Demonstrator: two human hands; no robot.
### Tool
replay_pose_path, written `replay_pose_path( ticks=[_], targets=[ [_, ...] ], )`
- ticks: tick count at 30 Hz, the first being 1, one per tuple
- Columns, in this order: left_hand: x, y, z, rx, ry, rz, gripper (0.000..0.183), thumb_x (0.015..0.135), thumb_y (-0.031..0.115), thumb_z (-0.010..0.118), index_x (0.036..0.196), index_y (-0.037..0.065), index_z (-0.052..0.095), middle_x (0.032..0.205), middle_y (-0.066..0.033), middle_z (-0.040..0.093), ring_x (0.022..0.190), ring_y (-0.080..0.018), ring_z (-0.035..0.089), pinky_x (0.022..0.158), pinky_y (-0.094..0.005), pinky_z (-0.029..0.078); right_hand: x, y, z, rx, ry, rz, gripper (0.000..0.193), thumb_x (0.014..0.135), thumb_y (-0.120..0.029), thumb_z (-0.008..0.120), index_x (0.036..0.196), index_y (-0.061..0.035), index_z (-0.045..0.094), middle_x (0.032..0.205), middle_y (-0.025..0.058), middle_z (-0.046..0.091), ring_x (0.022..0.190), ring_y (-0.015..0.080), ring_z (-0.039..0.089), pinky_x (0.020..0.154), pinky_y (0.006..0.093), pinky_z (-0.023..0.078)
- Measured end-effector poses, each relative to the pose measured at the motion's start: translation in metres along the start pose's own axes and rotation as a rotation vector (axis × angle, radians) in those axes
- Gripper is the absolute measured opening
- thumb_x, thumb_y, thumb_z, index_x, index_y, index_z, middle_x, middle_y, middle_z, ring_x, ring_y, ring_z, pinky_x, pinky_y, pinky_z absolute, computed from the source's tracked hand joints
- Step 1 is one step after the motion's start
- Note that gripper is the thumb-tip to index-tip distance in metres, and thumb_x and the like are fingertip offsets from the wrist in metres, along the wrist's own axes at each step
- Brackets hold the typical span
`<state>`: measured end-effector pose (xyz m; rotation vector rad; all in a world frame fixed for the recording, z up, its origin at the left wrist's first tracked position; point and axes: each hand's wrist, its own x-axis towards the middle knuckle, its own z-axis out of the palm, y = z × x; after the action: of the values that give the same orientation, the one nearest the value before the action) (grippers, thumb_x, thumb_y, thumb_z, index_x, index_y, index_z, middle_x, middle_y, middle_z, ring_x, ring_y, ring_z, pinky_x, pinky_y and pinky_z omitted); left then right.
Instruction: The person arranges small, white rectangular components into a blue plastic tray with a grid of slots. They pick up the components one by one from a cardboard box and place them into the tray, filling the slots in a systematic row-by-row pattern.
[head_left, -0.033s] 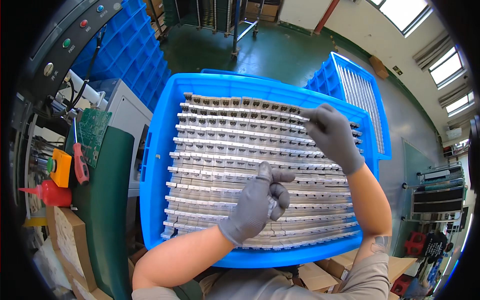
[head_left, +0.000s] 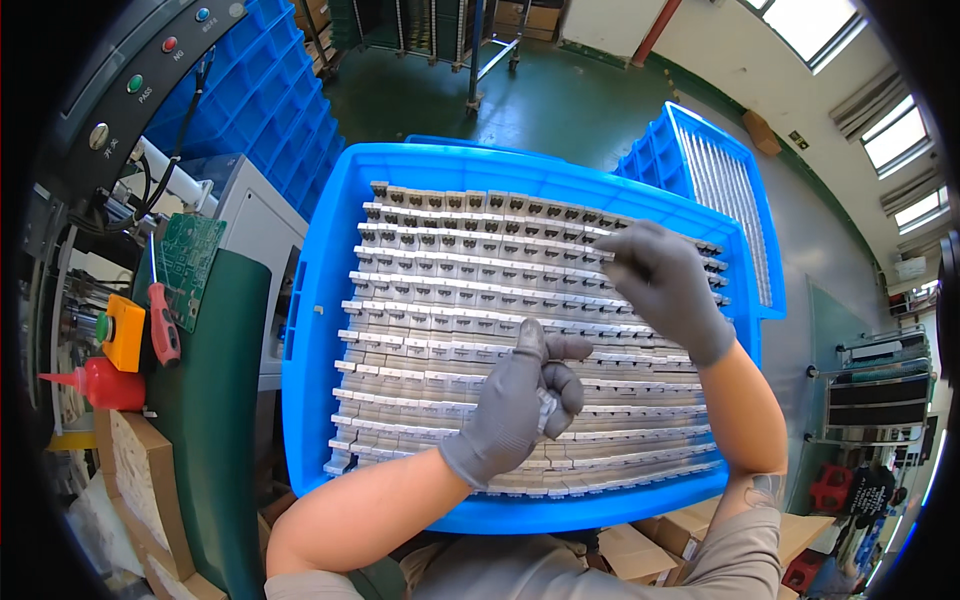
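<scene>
In front of me is a large blue crate (head_left: 318,215) holding many small pale grey and silver rectangular parts (head_left: 430,322), set in close rows. Some in the far rows show dark openings. My left hand (head_left: 512,405), in a grey glove, hovers over the near middle rows. Its thumb and forefinger stretch out, while the other fingers curl round a small whitish piece (head_left: 547,408), mostly hidden. Over the far right rows is my right hand (head_left: 660,285), also gloved, slightly blurred, its fingers drawn together toward the parts. Whatever they pinch is hidden.
At left stand a machine panel with buttons (head_left: 135,84), a green circuit board (head_left: 192,265), a red-handled screwdriver (head_left: 162,325), an orange button box (head_left: 122,335) and a red bottle (head_left: 100,384). Stacked blue crates (head_left: 265,110) rise behind; another filled crate (head_left: 650,145) stands far right.
My right hand has dropped slightly nearer to me over the right rows. My left hand keeps its place and its curl.
</scene>
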<state>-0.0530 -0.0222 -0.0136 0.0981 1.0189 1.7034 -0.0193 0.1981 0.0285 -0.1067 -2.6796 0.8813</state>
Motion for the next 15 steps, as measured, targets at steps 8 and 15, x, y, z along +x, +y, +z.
replay_pose_path(
  ticks=[8, 15],
  targets=[
    [0.000, 0.001, 0.000, 0.103, 0.000, -0.021, 0.073, 0.105, 0.064, 0.022, 0.103, 0.004, 0.063, 0.067, -0.0018, 0.058, 0.051, -0.0077, 0.047, 0.046, -0.0234, 0.040, -0.036, -0.074, 0.012, 0.051, -0.439, -0.076, 0.019, 0.078, -0.010, 0.076, 0.096, -0.0054, 0.073, 0.092, 0.0138, 0.068, 0.074, 0.0314, 0.070, 0.065, 0.0377, 0.056],
    [-0.005, 0.006, 0.006, 0.154, 0.017, -0.014, 0.064, 0.108, 0.057, 0.023, 0.119, 0.008, 0.062, 0.072, -0.0022, 0.059, 0.051, -0.0070, 0.046, 0.045, -0.0219, 0.036, -0.043, -0.075, 0.017, 0.050, -0.382, 0.048, 0.014, 0.082, -0.019, 0.072, 0.083, -0.0061, 0.066, 0.085, 0.0104, 0.066, 0.075, 0.0338, 0.067, 0.065, 0.0439, 0.055]
  ],
)
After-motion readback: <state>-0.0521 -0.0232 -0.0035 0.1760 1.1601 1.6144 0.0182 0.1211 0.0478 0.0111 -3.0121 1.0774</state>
